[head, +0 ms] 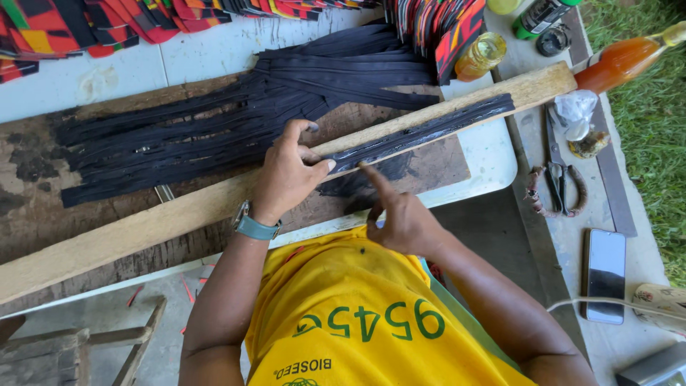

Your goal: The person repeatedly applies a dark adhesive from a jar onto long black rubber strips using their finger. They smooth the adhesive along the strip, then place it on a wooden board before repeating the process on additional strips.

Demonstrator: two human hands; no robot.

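A long wooden plank [157, 221] lies slanted across the table, and a glossy black strip [429, 129] lies along its upper right part. My left hand [289, 175] presses flat on the plank at the strip's near end, thumb on the strip. My right hand [400, 214] points its index finger onto the strip's lower edge, the other fingers curled, holding nothing. Behind them spreads a fan of several black strips [236, 121].
Stacks of red, black and yellow patterned pieces [86, 28] line the far edge. A jar of yellow liquid [480, 56], an orange bottle [618, 63], scissors [559, 187] and a phone [605, 275] lie to the right. A wooden chair [78, 350] stands at lower left.
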